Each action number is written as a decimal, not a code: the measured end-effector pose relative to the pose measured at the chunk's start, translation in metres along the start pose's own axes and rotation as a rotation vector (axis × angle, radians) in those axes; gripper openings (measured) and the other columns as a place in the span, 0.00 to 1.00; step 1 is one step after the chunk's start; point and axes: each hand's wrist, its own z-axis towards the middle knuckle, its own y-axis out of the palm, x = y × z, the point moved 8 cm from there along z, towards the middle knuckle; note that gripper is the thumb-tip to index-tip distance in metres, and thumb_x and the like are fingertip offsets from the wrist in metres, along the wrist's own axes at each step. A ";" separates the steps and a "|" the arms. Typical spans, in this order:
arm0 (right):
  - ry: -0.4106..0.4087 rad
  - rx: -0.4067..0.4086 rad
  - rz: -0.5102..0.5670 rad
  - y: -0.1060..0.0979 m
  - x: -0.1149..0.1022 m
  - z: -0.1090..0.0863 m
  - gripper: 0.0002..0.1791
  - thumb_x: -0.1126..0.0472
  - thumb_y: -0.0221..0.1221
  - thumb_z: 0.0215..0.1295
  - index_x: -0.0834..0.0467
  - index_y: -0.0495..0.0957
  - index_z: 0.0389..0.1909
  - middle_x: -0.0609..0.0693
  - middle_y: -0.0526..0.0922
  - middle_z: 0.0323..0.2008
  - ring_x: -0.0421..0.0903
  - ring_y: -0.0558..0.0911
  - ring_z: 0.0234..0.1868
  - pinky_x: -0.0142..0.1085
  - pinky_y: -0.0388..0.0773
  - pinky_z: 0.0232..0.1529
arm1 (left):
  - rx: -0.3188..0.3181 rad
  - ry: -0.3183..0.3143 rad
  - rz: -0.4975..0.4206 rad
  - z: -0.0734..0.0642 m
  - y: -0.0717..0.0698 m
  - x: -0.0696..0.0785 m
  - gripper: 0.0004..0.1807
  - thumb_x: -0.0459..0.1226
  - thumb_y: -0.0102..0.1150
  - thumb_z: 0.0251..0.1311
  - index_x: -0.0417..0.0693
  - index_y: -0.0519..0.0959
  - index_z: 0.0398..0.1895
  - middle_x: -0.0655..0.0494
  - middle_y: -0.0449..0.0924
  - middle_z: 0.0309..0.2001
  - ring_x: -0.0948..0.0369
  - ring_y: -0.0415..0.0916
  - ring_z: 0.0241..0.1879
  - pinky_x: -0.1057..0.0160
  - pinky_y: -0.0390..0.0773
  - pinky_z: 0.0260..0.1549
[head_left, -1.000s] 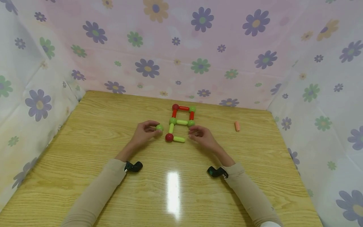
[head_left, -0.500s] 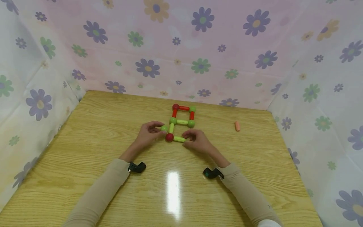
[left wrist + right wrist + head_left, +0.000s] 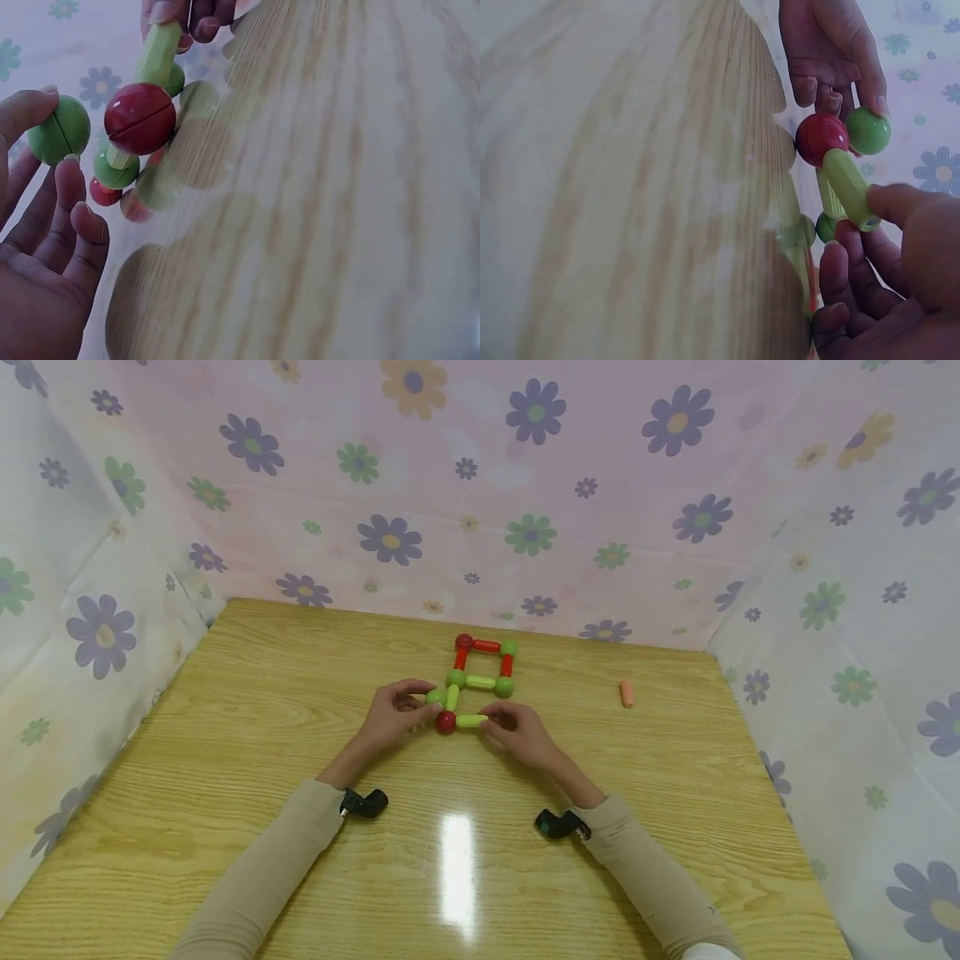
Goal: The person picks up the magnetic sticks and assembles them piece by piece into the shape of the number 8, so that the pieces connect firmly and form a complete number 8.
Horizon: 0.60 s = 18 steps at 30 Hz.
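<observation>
My left hand (image 3: 393,713) pinches a loose green ball (image 3: 61,130) between thumb and fingers, just left of the joined ball-and-rod toy pieces. My right hand (image 3: 525,735) pinches the free end of a yellow-green rod (image 3: 472,721). That rod's other end joins a red ball (image 3: 140,118). A second yellow-green rod (image 3: 452,697) runs back from the red ball to a green ball (image 3: 456,678). Behind it is a closed square of rods, with a green ball (image 3: 505,687) at its near right corner. In the right wrist view the pinched rod tilts up from the red ball.
A loose orange rod (image 3: 627,694) lies on the wooden table (image 3: 300,877) to the right. Flower-print cloth (image 3: 480,493) stands behind the table and at both sides. Dark wrist cameras sit at both sleeves.
My right hand has moved left and down from the square's corner and taken hold of the rod's free end, lifting it slightly. My left hand has brought the green ball rightward, close to the pieces.
</observation>
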 end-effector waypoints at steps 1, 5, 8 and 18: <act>0.002 0.001 0.006 0.001 -0.001 0.000 0.12 0.63 0.60 0.74 0.65 0.82 0.52 0.57 0.86 0.39 0.41 0.81 0.35 0.30 0.77 0.36 | 0.000 -0.002 -0.004 0.000 0.000 0.000 0.20 0.32 0.69 0.64 0.36 0.80 0.58 0.39 0.80 0.57 0.53 0.80 0.38 0.65 0.77 0.28; 0.029 0.002 0.069 0.004 -0.001 0.000 0.14 0.63 0.56 0.77 0.67 0.79 0.55 0.60 0.86 0.35 0.41 0.81 0.30 0.30 0.76 0.29 | -0.001 -0.017 -0.015 0.000 0.002 -0.002 0.20 0.33 0.69 0.63 0.37 0.80 0.58 0.40 0.80 0.57 0.55 0.81 0.39 0.68 0.79 0.35; 0.072 0.010 0.160 0.006 0.001 0.000 0.15 0.65 0.57 0.75 0.69 0.78 0.57 0.63 0.86 0.37 0.40 0.81 0.29 0.29 0.76 0.29 | 0.001 -0.022 -0.026 0.000 0.003 -0.003 0.19 0.34 0.70 0.63 0.38 0.81 0.56 0.41 0.80 0.56 0.59 0.80 0.38 0.70 0.79 0.37; 0.251 0.076 0.415 0.021 0.010 -0.004 0.16 0.67 0.60 0.72 0.68 0.76 0.57 0.51 0.83 0.33 0.38 0.77 0.26 0.27 0.75 0.27 | -0.006 0.005 -0.054 0.000 0.004 0.001 0.18 0.33 0.69 0.63 0.39 0.81 0.55 0.42 0.81 0.54 0.61 0.80 0.36 0.70 0.78 0.34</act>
